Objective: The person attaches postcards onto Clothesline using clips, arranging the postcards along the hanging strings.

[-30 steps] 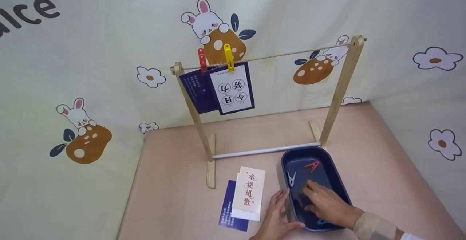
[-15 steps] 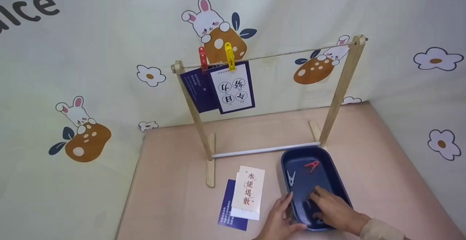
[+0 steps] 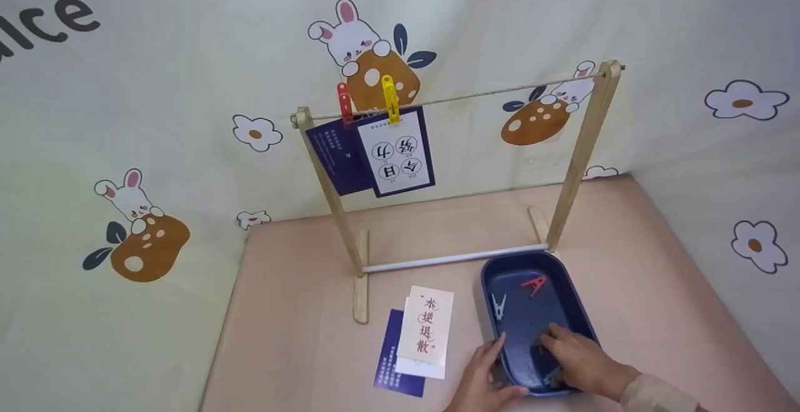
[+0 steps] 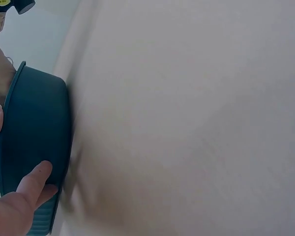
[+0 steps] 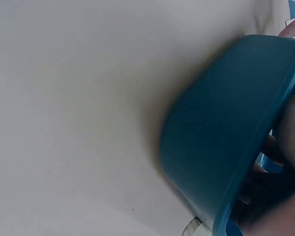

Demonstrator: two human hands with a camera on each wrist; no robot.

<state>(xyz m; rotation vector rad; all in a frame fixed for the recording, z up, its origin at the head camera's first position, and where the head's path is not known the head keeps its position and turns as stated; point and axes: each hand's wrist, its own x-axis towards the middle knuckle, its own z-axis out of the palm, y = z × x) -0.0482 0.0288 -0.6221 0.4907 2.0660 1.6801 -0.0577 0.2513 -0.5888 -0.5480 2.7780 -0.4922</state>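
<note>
My left hand rests against the left side and near corner of a dark blue plastic tray; in the left wrist view its fingers lie on the outer wall. My right hand reaches down inside the tray with bent fingers. Close to its thumb side lies a teal clothespin, partly covered by the hand. Whether the fingers grip it is hidden. Farther up the tray lie a red clothespin and a pale grey clothespin.
Behind stands a wooden frame with a string. A red clothespin and a yellow clothespin hold two cards there, a dark blue card and a white-faced card. A stack of cards lies left of the tray.
My right hand has shifted slightly right and toward the near end inside the tray, close to the teal clothespin. My left hand stays at the tray's side.
</note>
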